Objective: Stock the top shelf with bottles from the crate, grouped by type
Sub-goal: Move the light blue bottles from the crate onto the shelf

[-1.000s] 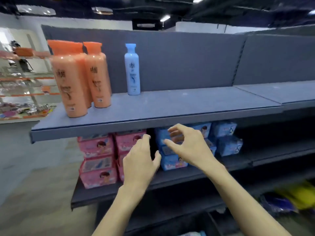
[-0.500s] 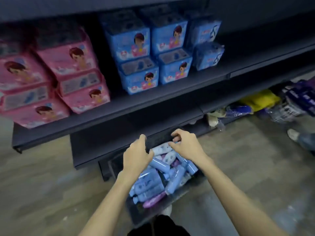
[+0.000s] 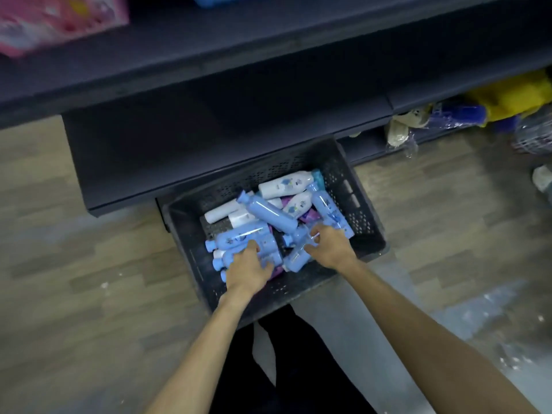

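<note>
Your left hand and right hand, apart, each close on a blue bottle type in the crate, so matching ones go up together

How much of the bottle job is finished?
Not much that shows here: the top shelf is out of view. Both hands are down in the black crate on the floor; the left hand and the right hand each rest on light blue bottles, though a firm grip isn't clear. Plenty is left: blue, white bottles and purple ones still fill the crate.
</note>
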